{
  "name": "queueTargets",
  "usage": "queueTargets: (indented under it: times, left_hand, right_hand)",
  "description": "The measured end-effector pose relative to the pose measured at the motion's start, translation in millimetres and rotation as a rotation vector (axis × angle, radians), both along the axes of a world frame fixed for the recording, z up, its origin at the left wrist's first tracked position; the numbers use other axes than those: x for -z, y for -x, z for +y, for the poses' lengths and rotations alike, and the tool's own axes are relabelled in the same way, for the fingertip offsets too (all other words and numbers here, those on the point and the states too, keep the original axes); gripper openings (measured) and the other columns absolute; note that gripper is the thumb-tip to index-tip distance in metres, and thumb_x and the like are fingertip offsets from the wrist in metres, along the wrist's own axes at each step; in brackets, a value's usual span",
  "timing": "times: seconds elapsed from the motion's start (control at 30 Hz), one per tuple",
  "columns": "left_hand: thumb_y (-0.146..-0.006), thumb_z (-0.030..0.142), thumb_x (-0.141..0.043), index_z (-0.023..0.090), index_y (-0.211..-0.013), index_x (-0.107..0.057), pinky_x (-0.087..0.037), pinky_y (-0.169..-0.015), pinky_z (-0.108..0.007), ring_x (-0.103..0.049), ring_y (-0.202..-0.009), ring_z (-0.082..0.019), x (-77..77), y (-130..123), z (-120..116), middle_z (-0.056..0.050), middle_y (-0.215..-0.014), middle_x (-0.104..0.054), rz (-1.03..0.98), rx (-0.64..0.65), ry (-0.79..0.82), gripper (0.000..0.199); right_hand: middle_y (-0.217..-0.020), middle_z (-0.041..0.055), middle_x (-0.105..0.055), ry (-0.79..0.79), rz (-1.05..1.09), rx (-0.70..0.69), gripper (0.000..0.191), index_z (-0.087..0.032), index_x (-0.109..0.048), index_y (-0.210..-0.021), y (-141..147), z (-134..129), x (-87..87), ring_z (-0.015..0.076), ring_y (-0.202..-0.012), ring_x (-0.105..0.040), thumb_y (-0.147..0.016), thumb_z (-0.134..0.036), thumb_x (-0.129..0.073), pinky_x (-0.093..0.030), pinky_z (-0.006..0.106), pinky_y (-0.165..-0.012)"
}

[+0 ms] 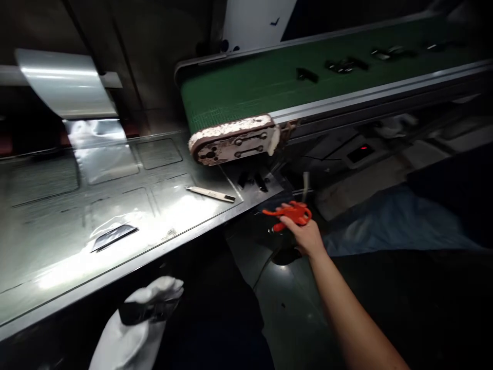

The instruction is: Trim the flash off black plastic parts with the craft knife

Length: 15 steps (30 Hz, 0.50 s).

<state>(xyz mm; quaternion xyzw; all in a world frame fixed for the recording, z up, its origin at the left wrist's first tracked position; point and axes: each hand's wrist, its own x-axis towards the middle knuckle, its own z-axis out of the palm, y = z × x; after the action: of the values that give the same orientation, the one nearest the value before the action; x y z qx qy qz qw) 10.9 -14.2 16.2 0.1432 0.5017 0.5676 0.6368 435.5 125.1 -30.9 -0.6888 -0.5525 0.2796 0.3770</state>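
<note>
Bare and stretched forward past the table's edge, my right hand (304,234) is closed around an orange air blow gun (295,211). A pale hose (305,186) rises behind the gun. My left hand (136,324), in a white glove, is at the lower left, below the table edge. Its fingers grip a flat, glossy black part (148,311); blur hides the part's details. On the metal table lie a dark rectangular piece on clear film (114,236) and a slim pale tool with a dark end (211,193).
A green conveyor belt (239,85) carries several small black parts (342,65). Its rusty end bracket (234,144) overhangs the metal table (173,205). A roll of clear film (69,85) hangs at the left. Someone's blue clothing (396,221) is at the right.
</note>
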Motion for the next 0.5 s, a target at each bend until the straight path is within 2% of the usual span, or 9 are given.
queueTargets:
  times: [0.07,0.17,0.27,0.37,0.5]
  left_hand:
    - [-0.075,0.048,-0.085,0.035,-0.102,-0.079,-0.059,-0.101,-0.057,-0.075,-0.105,-0.034,-8.5,-5.6,4.0,-0.003,-0.111,-0.079,-0.077,-0.103,-0.058,0.031]
    - [-0.082,0.04,-0.082,0.034,-0.11,-0.077,-0.062,-0.098,-0.047,-0.076,-0.099,-0.026,-19.3,-4.9,14.3,-0.001,-0.109,-0.078,-0.183,-0.182,-0.181,0.029]
    - [-0.088,0.036,-0.077,0.033,-0.114,-0.076,-0.061,-0.099,-0.04,-0.075,-0.103,-0.023,-27.7,-0.1,23.1,0.0,-0.113,-0.078,-0.225,-0.198,-0.274,0.026]
    - [-0.087,0.037,-0.078,0.034,-0.113,-0.077,-0.062,-0.097,-0.038,-0.076,-0.102,-0.023,-34.0,1.7,25.8,0.0,-0.113,-0.079,-0.213,-0.207,-0.289,0.026]
    - [-0.083,0.037,-0.08,0.031,-0.108,-0.078,-0.066,-0.09,-0.041,-0.077,-0.098,-0.026,-32.4,6.1,20.6,-0.001,-0.109,-0.08,-0.117,-0.294,-0.187,0.025]
  right_hand:
    - [-0.138,0.0136,-0.068,-0.145,0.048,0.159,0.054,-0.017,-0.069,-0.127,19.7,15.4,37.1,0.0293,-0.13,-0.062,-0.088,-0.055,-0.07,-0.043,0.05,-0.117]
    - [-0.126,0.0179,-0.071,-0.23,0.115,0.329,0.063,-0.011,-0.065,-0.124,53.2,34.6,86.9,0.0316,-0.117,-0.067,-0.086,-0.06,-0.068,-0.047,0.053,-0.111]
    - [-0.117,0.0193,-0.073,-0.216,0.135,0.397,0.063,-0.01,-0.066,-0.117,73.1,44.1,119.2,0.0338,-0.111,-0.068,-0.085,-0.064,-0.066,-0.049,0.053,-0.105]
    - [-0.106,0.0176,-0.074,-0.157,0.08,0.403,0.057,-0.012,-0.07,-0.105,71.1,43.3,131.4,0.0351,-0.105,-0.068,-0.082,-0.065,-0.071,-0.049,0.054,-0.101]
    - [-0.098,0.0077,-0.074,-0.082,-0.054,0.313,0.04,-0.015,-0.07,-0.095,41.4,42.2,123.3,0.0251,-0.099,-0.069,-0.09,-0.055,-0.073,-0.052,0.049,-0.098]
